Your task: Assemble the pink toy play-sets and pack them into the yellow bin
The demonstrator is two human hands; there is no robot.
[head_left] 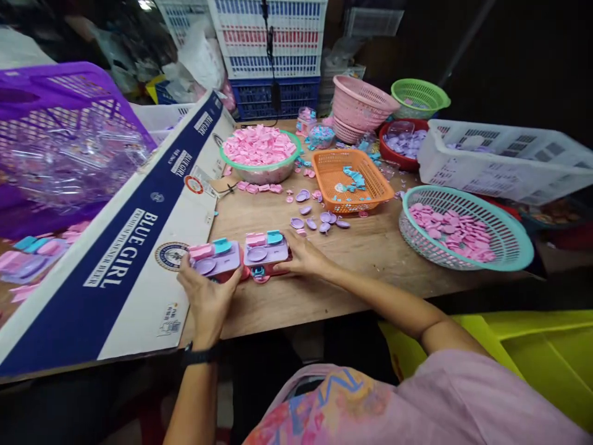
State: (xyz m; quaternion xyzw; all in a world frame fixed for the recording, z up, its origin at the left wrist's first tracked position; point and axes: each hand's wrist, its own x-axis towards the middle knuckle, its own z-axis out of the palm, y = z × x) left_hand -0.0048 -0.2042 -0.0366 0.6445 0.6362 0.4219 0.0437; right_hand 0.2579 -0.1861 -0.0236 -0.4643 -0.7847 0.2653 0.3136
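Note:
Two small toy pieces with purple tops stand side by side on the wooden table near its front edge. My left hand (pixel 206 296) is closed around the sides of the left toy piece (pixel 222 259), which carries a pink part and a blue part along its back. My right hand (pixel 303 256) grips the right side of the other toy piece (pixel 273 252), which has the same pink and blue parts. Below and between them shows a small blue part (pixel 257 272) over pink. Behind the hands lie several loose purple oval pieces (pixel 324 219).
A cardboard panel (pixel 134 247) stands slanted at left, with a purple basket (pixel 115 93) beyond it. Farther back are a green-rimmed bowl of pink parts (pixel 259 145) and an orange basket (pixel 333 179). A turquoise basket (pixel 504 241) and a white crate (pixel 509 154) stand at right.

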